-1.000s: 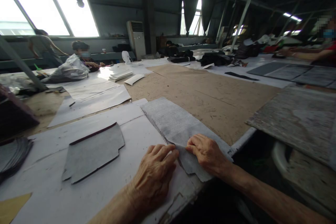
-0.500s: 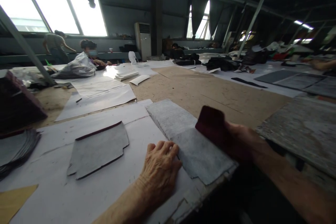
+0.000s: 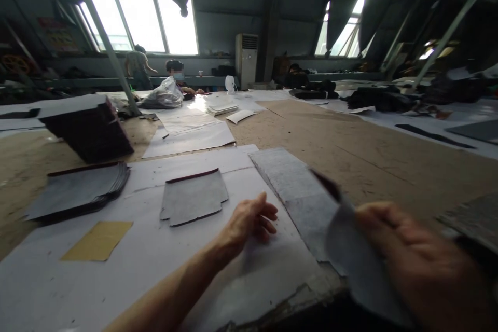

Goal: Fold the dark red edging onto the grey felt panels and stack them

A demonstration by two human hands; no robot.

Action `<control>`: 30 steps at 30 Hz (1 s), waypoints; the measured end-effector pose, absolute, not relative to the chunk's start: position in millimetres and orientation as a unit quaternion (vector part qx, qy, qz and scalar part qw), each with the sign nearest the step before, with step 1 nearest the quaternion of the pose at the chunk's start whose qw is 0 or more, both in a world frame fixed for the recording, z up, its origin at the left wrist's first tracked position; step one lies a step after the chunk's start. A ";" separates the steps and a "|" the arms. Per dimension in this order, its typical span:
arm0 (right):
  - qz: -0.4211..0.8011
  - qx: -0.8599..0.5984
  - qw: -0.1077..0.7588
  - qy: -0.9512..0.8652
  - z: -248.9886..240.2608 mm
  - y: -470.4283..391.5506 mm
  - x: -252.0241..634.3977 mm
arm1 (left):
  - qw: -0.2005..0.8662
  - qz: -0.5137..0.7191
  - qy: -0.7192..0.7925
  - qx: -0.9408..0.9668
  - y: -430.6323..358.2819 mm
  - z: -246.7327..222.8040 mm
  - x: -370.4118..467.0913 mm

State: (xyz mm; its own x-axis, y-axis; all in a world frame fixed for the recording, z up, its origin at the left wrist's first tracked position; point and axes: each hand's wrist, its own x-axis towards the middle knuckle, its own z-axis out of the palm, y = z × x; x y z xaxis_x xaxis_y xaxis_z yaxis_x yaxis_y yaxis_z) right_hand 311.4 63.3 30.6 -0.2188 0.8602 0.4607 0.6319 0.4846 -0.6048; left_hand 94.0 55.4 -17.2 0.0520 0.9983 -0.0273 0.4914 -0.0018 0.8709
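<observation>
My right hand [image 3: 420, 254], blurred by motion, pinches a flexible grey fabric panel [image 3: 354, 244] with a dark maroon side. The panel hangs bent at the table's front edge, partly over a long grey piece [image 3: 293, 181] lying flat. My left hand [image 3: 251, 220] hovers over or rests on the white sheet [image 3: 241, 264], fingers apart and loosely bent, with nothing in it. Left of it lies a single grey panel [image 3: 194, 197] with a maroon folded edge and notched corners. Farther left is a pile of similar panels [image 3: 81, 189].
A yellow-brown card [image 3: 97, 241] lies at front left, and a tall dark stack [image 3: 85, 127] stands behind the pile. White papers [image 3: 190, 140] and a plastic bag [image 3: 161, 94] are farther back. A slanted pole [image 3: 103, 36] rises at left. Two people are beyond the table.
My view has swung left. My left hand has lifted off the long grey piece's edge, its fingers opening. The panel in my right hand has turned from its maroon side to its grey side.
</observation>
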 end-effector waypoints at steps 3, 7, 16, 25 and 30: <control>0.147 -0.332 0.383 -0.849 6.8 33.0 252.2 | 0.468 0.300 0.605 0.571 37.9 -2.6 52.5; 0.112 -0.204 0.435 -0.870 -32.7 -4.0 179.4 | 0.495 0.235 0.646 0.532 8.2 12.3 7.5; 0.152 -0.084 0.390 -0.904 -40.0 -11.1 151.7 | 0.291 0.228 0.744 0.557 -24.7 -4.1 -2.3; 0.085 -0.101 0.286 -0.949 -23.9 84.4 182.1 | 0.125 0.321 0.655 0.673 -28.8 -27.6 8.0; 0.081 -0.037 0.260 -0.961 -26.1 90.8 182.4 | 0.003 0.327 0.586 0.741 -35.2 -34.5 7.5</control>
State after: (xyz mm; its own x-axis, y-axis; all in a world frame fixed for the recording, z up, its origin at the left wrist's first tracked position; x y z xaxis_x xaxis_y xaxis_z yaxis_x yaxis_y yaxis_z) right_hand 182.4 90.8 -26.1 -0.8615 0.1138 0.4948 0.0293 0.9841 -0.1753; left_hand 7.5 -35.2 -34.5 0.0992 0.8710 0.4811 0.8665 -0.3133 0.3886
